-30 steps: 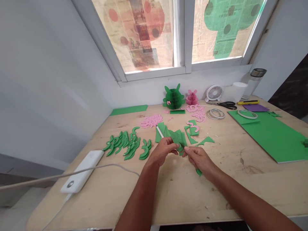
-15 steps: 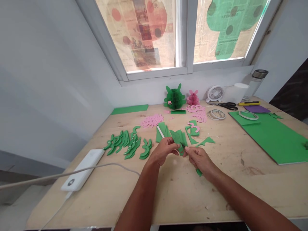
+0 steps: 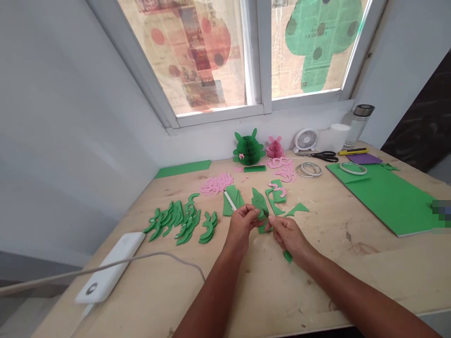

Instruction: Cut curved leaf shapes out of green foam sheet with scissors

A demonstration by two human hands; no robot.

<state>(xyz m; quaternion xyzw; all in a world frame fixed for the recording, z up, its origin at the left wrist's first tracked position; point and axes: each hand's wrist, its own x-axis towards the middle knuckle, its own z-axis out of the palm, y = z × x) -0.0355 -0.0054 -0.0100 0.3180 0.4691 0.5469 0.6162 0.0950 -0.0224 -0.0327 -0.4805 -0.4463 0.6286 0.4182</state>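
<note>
2 things are pinched: paper (image 3: pixel 260 205) by left hand (image 3: pixel 242 224), tool (image 3: pixel 266 214) by right hand (image 3: pixel 291 235); cutting is presumably underway, careful turning needed.

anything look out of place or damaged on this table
Nothing looks spilled or broken. One mild oddity: a single pink curved cutout lies on a green paper scrap, apart from the pink piles to its left and behind it, so it looks like a stray.
</note>
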